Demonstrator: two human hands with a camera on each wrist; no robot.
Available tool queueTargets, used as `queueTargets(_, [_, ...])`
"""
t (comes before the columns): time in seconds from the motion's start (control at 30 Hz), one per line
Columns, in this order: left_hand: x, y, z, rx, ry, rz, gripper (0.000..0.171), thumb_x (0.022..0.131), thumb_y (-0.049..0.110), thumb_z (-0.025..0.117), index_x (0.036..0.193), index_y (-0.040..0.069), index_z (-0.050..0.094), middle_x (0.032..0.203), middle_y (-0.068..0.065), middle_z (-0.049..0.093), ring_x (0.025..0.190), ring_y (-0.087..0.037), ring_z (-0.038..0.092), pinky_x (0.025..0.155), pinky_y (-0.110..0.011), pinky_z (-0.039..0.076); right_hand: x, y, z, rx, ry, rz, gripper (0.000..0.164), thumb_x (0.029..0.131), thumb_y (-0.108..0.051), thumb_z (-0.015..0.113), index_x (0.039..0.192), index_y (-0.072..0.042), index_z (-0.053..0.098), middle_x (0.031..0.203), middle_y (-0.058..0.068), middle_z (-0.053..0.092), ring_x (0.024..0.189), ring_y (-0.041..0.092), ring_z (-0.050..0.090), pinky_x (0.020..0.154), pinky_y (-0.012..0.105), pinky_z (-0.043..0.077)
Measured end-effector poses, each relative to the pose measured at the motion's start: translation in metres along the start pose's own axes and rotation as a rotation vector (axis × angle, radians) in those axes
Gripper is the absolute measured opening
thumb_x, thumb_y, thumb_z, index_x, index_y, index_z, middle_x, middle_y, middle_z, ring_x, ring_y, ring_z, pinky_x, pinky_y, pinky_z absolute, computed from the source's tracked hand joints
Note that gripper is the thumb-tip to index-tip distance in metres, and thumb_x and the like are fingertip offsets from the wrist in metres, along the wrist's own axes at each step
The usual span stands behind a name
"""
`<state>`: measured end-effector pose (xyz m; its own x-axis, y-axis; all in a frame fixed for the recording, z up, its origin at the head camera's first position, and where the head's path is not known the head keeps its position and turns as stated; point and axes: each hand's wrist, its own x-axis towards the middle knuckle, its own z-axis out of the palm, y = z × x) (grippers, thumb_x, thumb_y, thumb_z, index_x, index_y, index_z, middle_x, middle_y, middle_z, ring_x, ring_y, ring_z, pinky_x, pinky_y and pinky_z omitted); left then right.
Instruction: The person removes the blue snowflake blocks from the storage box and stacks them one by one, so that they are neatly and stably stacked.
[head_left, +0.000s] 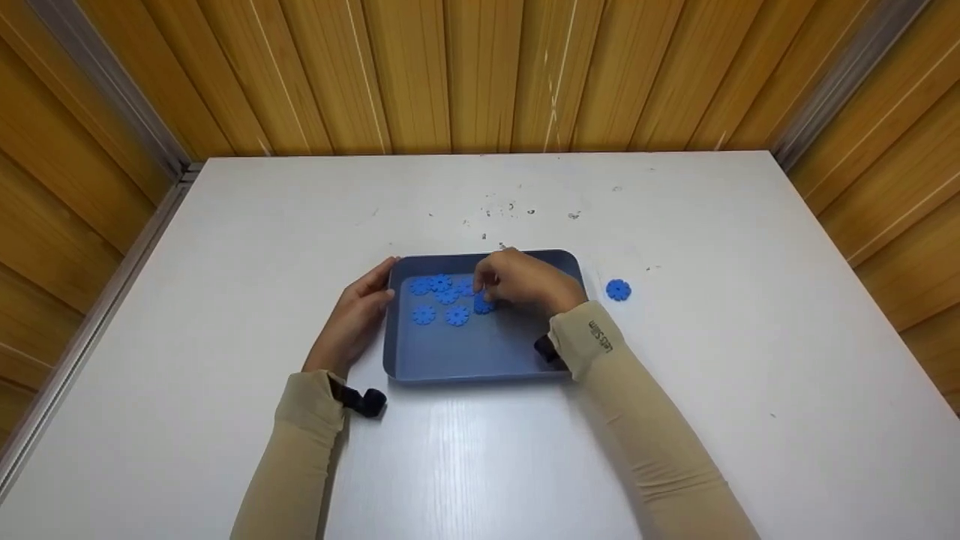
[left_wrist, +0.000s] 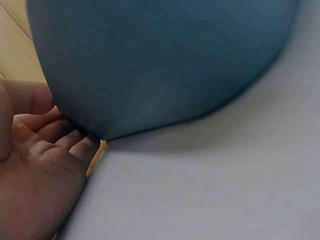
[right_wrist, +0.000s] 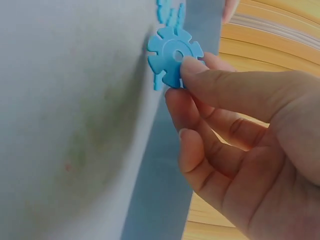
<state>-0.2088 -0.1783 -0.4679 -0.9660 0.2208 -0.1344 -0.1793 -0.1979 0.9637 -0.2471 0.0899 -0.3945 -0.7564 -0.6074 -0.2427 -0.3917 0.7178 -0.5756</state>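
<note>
My right hand point(head_left: 525, 281) is over the blue-grey tray point(head_left: 480, 356) and pinches a blue notched plastic disc point(right_wrist: 162, 52) between thumb and fingers. The disc is flower-shaped, with a small round hole in its middle. Several more blue notched discs point(head_left: 424, 315) lie on the tray floor to its left, some overlapping. At the tray's left side, my left hand point(head_left: 352, 315) holds the wall, the thumb at the rim. In the left wrist view its fingertips meet the tray's edge and are partly hidden by it.
One more blue notched disc point(head_left: 618, 289) lies on the white table point(head_left: 750, 315), right of the tray. Dark scuff marks dot the table behind the tray. Wood-patterned panels point(head_left: 480, 75) stand at the back and both sides.
</note>
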Motion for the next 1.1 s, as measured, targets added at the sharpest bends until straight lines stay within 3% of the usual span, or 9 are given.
queueTargets(0.4, [-0.001,0.002,0.001,-0.034,-0.006,-0.011,0.062,0.094,-0.005,0.042,0.152,0.011,0.028,0.161,0.0,0.021,0.15,-0.012,0.01,0.122,-0.03,0.009,-0.016,0.007,-0.019,0.015,0.061,-0.022,0.013,0.089,-0.005,0.065,0.101,-0.004,0.07,0.1,0.009,0.069,0.089,0.02,0.061,0.082,0.035,0.054])
queueTargets(0.73, [-0.001,0.0,-0.001,-0.036,-0.01,-0.004,0.062,0.094,-0.005,0.043,0.152,0.009,0.026,0.162,-0.002,0.018,0.15,-0.013,0.008,0.122,-0.031,0.008,-0.035,0.02,-0.033,0.037,0.128,-0.013,0.012,0.09,-0.009,0.065,0.1,-0.006,0.071,0.099,0.007,0.07,0.085,0.018,0.063,0.078,0.034,0.053])
queueTargets(1.1, [0.001,0.0,-0.001,-0.009,0.015,-0.021,0.061,0.094,-0.004,0.043,0.151,0.011,0.029,0.161,-0.001,0.019,0.15,-0.013,0.01,0.122,-0.031,0.01,-0.058,0.042,-0.043,0.076,0.222,0.011,0.017,0.089,-0.006,0.065,0.105,-0.004,0.071,0.105,0.012,0.07,0.096,0.024,0.063,0.082,0.038,0.054])
